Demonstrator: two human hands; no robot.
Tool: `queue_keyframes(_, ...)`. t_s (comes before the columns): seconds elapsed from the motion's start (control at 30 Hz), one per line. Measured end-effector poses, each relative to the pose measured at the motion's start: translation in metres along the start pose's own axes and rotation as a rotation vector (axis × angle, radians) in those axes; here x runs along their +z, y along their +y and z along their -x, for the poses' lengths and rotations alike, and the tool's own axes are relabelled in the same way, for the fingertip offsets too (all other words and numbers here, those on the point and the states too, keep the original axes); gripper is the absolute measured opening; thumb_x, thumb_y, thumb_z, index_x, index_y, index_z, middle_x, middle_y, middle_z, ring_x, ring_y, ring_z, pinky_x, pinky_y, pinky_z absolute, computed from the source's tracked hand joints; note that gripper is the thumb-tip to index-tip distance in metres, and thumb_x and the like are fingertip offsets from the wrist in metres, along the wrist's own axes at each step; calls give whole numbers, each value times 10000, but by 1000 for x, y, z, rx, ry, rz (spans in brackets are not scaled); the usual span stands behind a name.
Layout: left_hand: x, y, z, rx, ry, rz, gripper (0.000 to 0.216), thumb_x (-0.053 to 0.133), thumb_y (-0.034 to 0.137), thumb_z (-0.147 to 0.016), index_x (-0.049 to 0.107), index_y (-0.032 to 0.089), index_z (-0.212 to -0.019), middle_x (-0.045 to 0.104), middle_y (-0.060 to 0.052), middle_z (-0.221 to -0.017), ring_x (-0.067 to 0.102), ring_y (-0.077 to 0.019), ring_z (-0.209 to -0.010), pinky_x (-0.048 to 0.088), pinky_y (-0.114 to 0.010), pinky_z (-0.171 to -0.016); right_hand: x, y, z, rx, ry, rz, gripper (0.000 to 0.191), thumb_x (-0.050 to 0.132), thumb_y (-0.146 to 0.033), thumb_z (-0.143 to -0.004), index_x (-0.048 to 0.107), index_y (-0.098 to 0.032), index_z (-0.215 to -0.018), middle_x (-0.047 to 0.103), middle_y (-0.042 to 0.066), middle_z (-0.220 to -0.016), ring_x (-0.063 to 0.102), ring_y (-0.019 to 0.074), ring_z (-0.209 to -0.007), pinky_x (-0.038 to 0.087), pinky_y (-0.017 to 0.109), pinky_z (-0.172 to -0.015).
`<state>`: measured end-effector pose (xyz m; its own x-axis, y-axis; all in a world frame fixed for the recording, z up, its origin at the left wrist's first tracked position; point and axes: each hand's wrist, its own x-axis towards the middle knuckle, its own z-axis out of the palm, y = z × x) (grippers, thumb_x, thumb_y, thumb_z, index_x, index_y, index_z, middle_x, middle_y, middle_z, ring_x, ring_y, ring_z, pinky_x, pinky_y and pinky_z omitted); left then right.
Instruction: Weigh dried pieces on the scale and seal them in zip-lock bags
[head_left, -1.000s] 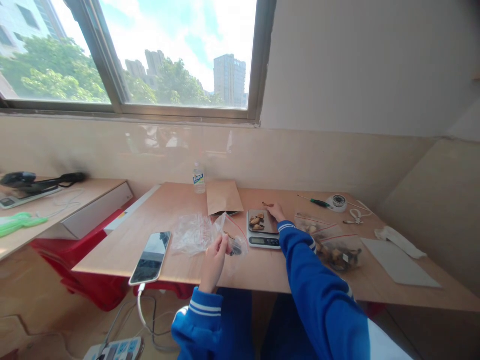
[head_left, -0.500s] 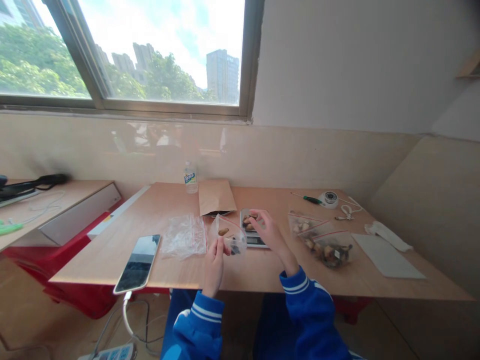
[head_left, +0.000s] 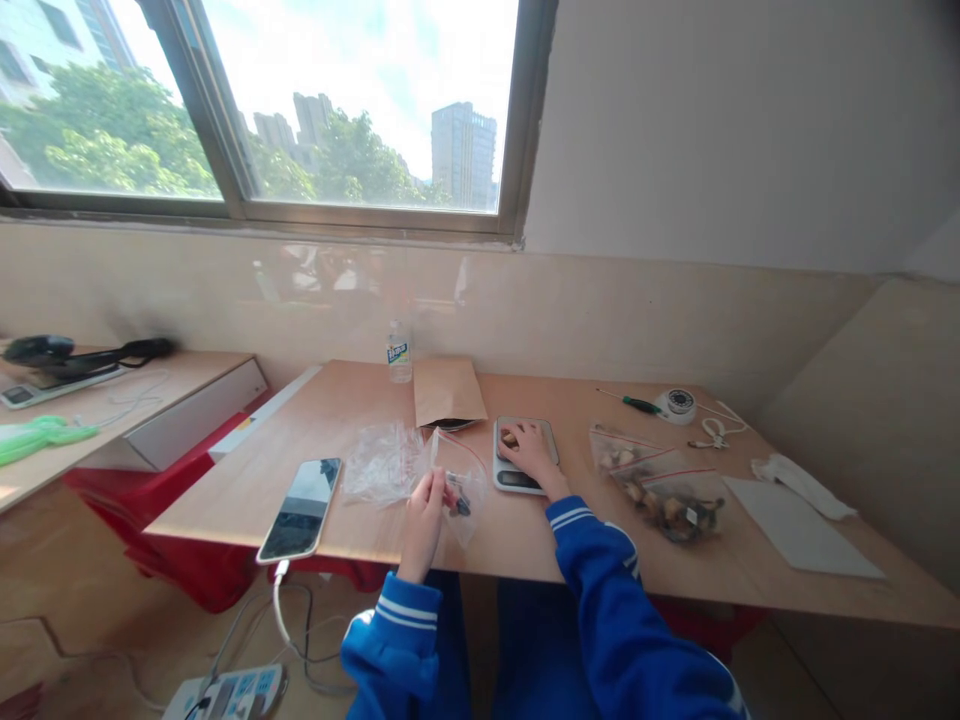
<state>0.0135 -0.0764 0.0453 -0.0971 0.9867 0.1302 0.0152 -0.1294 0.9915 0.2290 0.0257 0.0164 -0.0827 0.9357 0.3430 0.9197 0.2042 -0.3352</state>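
Observation:
My left hand pinches the edge of a clear zip bag with a red seal line; a small dark and red item shows at the bag. My right hand rests over a kitchen scale, fingers curled round brown dried pieces on its plate. Most of those pieces are hidden under the hand. Left of the held bag lies a stack of clear bags. To the right of the scale are zip bags of brown pieces.
A phone on a charging cable lies at the front left. Behind the bags stand a brown paper bag and a bottle. A screwdriver, a white camera and a white sheet are on the right.
My right hand has lowered from above the scale onto the pieces there. The brown piece at my left fingertips no longer shows. The whole view has swung a little left.

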Motion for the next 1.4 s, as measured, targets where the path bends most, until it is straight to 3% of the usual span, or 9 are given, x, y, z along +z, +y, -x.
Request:
queue_keyframes(0.2, 1, 1, 3, -20, -33, -15, 457, 430, 584, -804, 520, 167, -639, 570, -9, -592, 548, -137, -582, 446, -271, -621, -8, 10, -5, 77, 120, -73, 456, 529, -223, -766, 536, -213, -1222, 594, 97, -1077, 505, 240, -988, 377, 344, -869)
queue_keyframes(0.4, 8, 4, 5, -18, -33, 48, 478, 430, 605, -792, 519, 165, -627, 554, -3, -575, 539, -128, -557, 445, -258, -575, -33, -6, -1, 335, 281, -619, 418, 506, -261, -754, 561, -172, -1159, 639, 86, -1019, 573, 200, -903, 455, 310, -773)
queue_keyframes(0.47, 12, 2, 4, -10, -46, 59, 472, 423, 600, -800, 525, 163, -654, 561, -5, -602, 542, -128, -576, 446, -260, -589, -49, -23, 10, 350, 170, -928, 429, 508, -344, -767, 561, -176, -1158, 643, 55, -885, 577, 167, -755, 457, 269, -627)
queue_keyframes(0.6, 26, -1, 4, 23, -75, 42, 477, 401, 609, -808, 507, 172, -649, 543, 0, -604, 532, -132, -598, 437, -265, -621, -86, -57, 38, 174, -317, -1353, 444, 559, -426, -779, 570, -209, -1167, 593, -1, -757, 518, 97, -606, 407, 207, -529)
queue_keyframes(0.7, 36, -3, 6, 43, -132, 60, 469, 383, 607, -819, 485, 182, -648, 512, 13, -592, 515, -128, -593, 429, -262, -628, -103, -67, 52, 176, -472, -1325, 418, 620, -403, -757, 595, -219, -1131, 576, -20, -717, 501, 77, -580, 419, 199, -544)
queue_keyframes(0.87, 46, -7, 13, 39, -223, 105, 429, 385, 575, -837, 472, 187, -676, 470, 29, -605, 478, -112, -574, 411, -247, -603, -112, -64, 54, 283, -453, -1055, 391, 614, -429, -768, 589, -260, -1121, 572, -23, -745, 500, 72, -565, 392, 166, -460)
queue_keyframes(1.07, 44, -3, 20, -10, -223, 244, 412, 425, 570, -823, 453, 184, -681, 448, 34, -611, 454, -101, -565, 404, -241, -575, -117, -79, 40, 92, -554, -874, 497, 653, -374, -744, 532, -239, -1207, 556, -17, -758, 493, 82, -583, 380, 162, -424)
queue_keyframes(1.27, 34, 1, 21, -68, -137, 363, 466, 497, 631, -745, 451, 174, -669, 437, 44, -587, 436, -87, -536, 393, -231, -539, -110, -91, 49, 10, -399, -836, 561, 674, -379, -720, 506, -230, -1234, 575, 0, -814, 518, 88, -599, 418, 183, -468)
queue_keyframes(1.4, 29, 2, 19, -82, -92, 400, 480, 545, 635, -708, 454, 167, -660, 439, 47, -565, 433, -78, -519, 380, -218, -519, -122, -96, 50, 17, -99, -835, 421, 645, -424, -734, 593, -199, -1086, 584, 1, -810, 545, 109, -666, 459, 215, -574)
